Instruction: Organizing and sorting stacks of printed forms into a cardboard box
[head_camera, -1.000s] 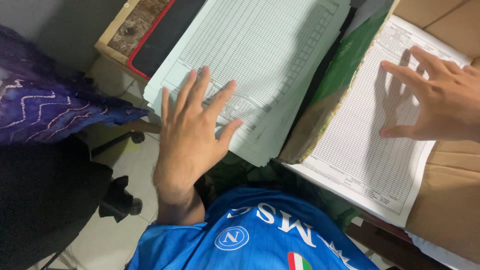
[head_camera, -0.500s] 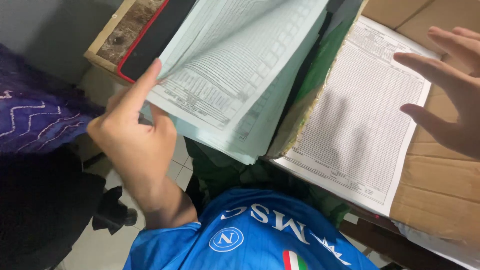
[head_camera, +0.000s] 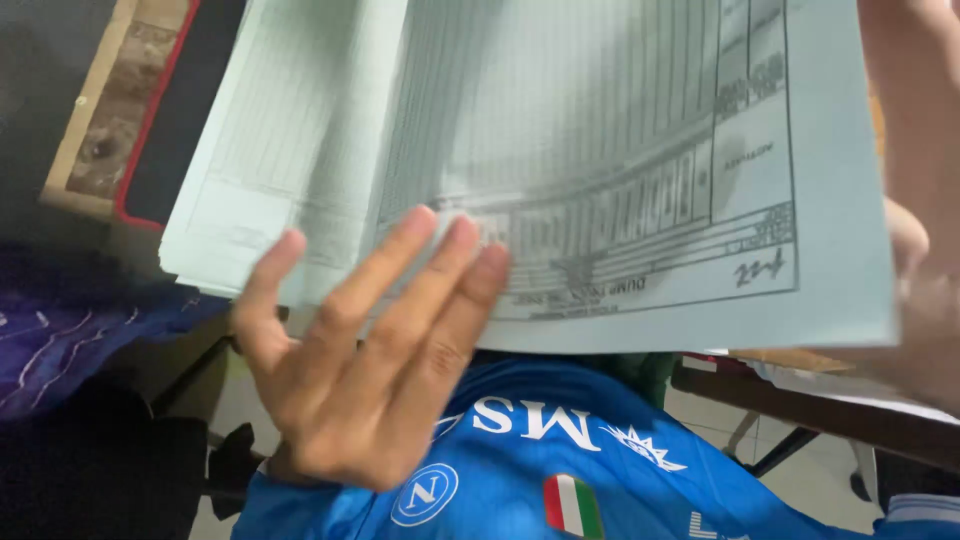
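A large pale green sheet (head_camera: 620, 170) printed with a ruled table is lifted up close to the camera and fills most of the view. My left hand (head_camera: 350, 370) is open with its fingers spread, and its fingertips touch the sheet's lower edge. My right hand (head_camera: 925, 210) is blurred at the right edge of the view and seems to grip the sheet's right side, thumb in front. More pale green pages (head_camera: 270, 170) of the same stack lie behind at the left.
Below is my blue shirt (head_camera: 540, 470) with white lettering. A black pad with a red rim (head_camera: 170, 120) sits on a worn wooden board (head_camera: 95, 130) at the upper left. Purple patterned cloth (head_camera: 70, 330) is at the left, a dark table edge (head_camera: 800, 400) at the right.
The green page has swung up from the left stack toward the camera. My left hand let it slip and opened. My right hand left the white sheet and came to the page's right edge.
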